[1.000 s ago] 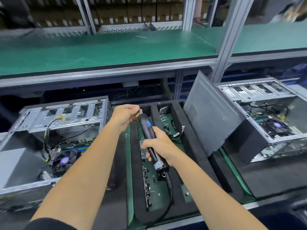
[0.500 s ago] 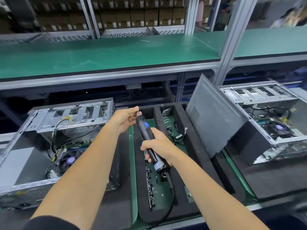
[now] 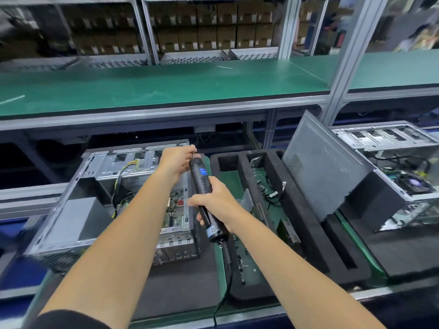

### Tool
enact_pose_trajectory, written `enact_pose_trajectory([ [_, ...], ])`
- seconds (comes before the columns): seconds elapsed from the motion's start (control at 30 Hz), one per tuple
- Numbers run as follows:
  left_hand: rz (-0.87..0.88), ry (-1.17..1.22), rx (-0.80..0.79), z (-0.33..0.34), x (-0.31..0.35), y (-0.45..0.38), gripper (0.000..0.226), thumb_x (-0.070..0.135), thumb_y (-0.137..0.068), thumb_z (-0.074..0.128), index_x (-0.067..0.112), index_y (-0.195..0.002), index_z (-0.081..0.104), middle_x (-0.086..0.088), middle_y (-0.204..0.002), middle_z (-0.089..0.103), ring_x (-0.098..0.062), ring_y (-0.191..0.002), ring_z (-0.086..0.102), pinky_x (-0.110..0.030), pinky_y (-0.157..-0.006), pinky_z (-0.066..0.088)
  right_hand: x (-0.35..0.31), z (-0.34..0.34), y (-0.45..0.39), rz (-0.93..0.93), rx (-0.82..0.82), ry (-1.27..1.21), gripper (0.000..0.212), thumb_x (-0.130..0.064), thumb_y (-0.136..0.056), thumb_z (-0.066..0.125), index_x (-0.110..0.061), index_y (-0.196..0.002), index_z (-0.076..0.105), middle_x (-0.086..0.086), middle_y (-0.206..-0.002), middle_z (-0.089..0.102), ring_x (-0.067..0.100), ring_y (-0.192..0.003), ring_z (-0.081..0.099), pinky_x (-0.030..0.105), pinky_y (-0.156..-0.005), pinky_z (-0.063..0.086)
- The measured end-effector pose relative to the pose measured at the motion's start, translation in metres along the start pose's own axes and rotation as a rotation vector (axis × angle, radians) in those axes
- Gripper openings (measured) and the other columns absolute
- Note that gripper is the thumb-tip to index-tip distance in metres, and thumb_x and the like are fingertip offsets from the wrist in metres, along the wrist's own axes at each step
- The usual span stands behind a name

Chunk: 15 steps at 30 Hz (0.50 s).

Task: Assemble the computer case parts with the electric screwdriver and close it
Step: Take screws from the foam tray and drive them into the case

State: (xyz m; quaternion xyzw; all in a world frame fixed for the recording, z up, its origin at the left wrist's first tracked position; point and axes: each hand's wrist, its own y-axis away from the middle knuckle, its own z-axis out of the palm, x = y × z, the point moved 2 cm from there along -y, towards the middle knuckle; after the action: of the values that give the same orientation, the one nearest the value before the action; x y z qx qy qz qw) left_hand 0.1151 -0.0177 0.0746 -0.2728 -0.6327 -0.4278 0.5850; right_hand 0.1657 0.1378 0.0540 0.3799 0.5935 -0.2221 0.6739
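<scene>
The electric screwdriver [image 3: 201, 184] has swung left since a moment ago, so its tip now sits over the back right corner of the open computer case [image 3: 114, 200] on the left of the counter [image 3: 180, 286]. The right hand [image 3: 213, 203] is wrapped round its black barrel, and the left hand [image 3: 177, 160] pinches at the bit (too small to make out what it holds). Just right lies a black foam tray [image 3: 301, 224], a grey side panel [image 3: 320, 167] leaning against a second open case [image 3: 399, 162] beyond.
</scene>
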Motion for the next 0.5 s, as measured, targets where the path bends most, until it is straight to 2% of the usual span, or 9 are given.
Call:
enact_pose_trajectory([
  [0.1, 0.029, -0.080, 0.003, -0.049, 0.007, 0.019, 0.010, 0.012, -0.086, 0.058, 0.007, -0.078, 0.063, -0.004, -0.068, 0.066, -0.012, -0.055, 0.059, -0.018, -0.049, 0.044, 0.000, 0.051, 0.007, -0.023, -0.035, -0.012, 0.049, -0.013, -0.083, 0.078, -0.016, -0.119, 0.044, 0.018, -0.104, 0.058, 0.018, -0.047, 0.057, 0.028, -0.047, 0.051],
  [0.17, 0.050, -0.150, -0.017, -0.085, 0.011, 0.033, 0.009, 0.010, -0.086, 0.057, 0.006, -0.079, 0.062, -0.002, -0.062, 0.063, -0.010, -0.049, 0.057, -0.014, -0.043, 0.043, 0.002, 0.088, 0.012, -0.024, -0.025, -0.002, 0.050, -0.014, -0.083, 0.079, -0.020, -0.114, 0.040, 0.012, -0.105, 0.057, 0.013, -0.052, 0.063, 0.024, -0.045, 0.051],
  [0.2, 0.057, -0.184, -0.023, -0.105, 0.012, 0.039, 0.008, 0.010, -0.086, 0.057, 0.006, -0.081, 0.062, -0.002, -0.064, 0.061, -0.011, -0.051, 0.055, -0.014, -0.042, 0.043, 0.003, 0.107, 0.015, -0.021, -0.018, -0.003, 0.051, -0.014, -0.083, 0.079, -0.024, -0.110, 0.037, 0.009, -0.105, 0.057, 0.007, -0.089, 0.048, 0.024, -0.045, 0.051],
  [0.23, 0.062, -0.211, -0.026, -0.125, 0.012, 0.045, 0.007, 0.010, -0.085, 0.057, 0.006, -0.082, 0.062, -0.003, -0.067, 0.059, -0.011, -0.052, 0.054, -0.014, -0.042, 0.044, 0.004, 0.127, 0.018, -0.016, -0.018, -0.012, 0.051, -0.013, -0.082, 0.079, -0.027, -0.106, 0.037, 0.011, -0.108, 0.059, 0.014, -0.050, 0.038, 0.025, -0.045, 0.051],
  [0.3, 0.077, -0.245, -0.038, -0.164, 0.010, 0.056, 0.006, 0.013, -0.085, 0.060, 0.009, -0.081, 0.060, -0.003, -0.069, 0.056, -0.011, -0.053, 0.051, -0.014, -0.043, 0.044, 0.008, 0.166, 0.023, -0.017, -0.020, -0.033, 0.043, -0.011, -0.081, 0.080, -0.025, -0.096, 0.042, 0.022, -0.116, 0.063, 0.019, -0.050, 0.059, 0.029, -0.046, 0.051],
  [0.37, 0.105, -0.287, -0.044, -0.204, 0.005, 0.061, 0.015, 0.024, -0.087, 0.063, 0.011, -0.080, 0.059, -0.003, -0.071, 0.056, -0.012, -0.056, 0.050, -0.015, -0.047, 0.045, 0.014, 0.202, 0.030, -0.021, -0.015, -0.049, 0.040, -0.011, -0.081, 0.080, -0.025, -0.092, 0.045, 0.020, -0.112, 0.065, 0.016, -0.048, 0.059, 0.028, -0.047, 0.051],
  [0.43, 0.133, -0.316, -0.007, -0.243, -0.001, 0.061, 0.023, 0.033, -0.090, 0.061, 0.011, -0.083, 0.059, -0.008, -0.080, 0.061, -0.017, -0.068, 0.054, -0.023, -0.065, 0.049, 0.022, 0.234, 0.038, -0.020, -0.018, -0.069, 0.039, -0.008, -0.081, 0.079, -0.025, -0.092, 0.046, 0.013, -0.098, 0.065, 0.015, -0.046, 0.059, 0.028, -0.046, 0.050],
  [0.5, 0.152, -0.390, 0.073, -0.278, -0.008, 0.059, 0.028, 0.038, -0.091, 0.056, 0.011, -0.083, 0.059, -0.008, -0.089, 0.062, -0.020, -0.080, 0.054, -0.030, -0.076, 0.045, 0.032, 0.260, 0.048, 0.004, -0.020, -0.088, 0.038, -0.005, -0.081, 0.078, -0.023, -0.093, 0.047, 0.010, -0.093, 0.064, 0.017, -0.044, 0.057, 0.028, -0.044, 0.050],
])
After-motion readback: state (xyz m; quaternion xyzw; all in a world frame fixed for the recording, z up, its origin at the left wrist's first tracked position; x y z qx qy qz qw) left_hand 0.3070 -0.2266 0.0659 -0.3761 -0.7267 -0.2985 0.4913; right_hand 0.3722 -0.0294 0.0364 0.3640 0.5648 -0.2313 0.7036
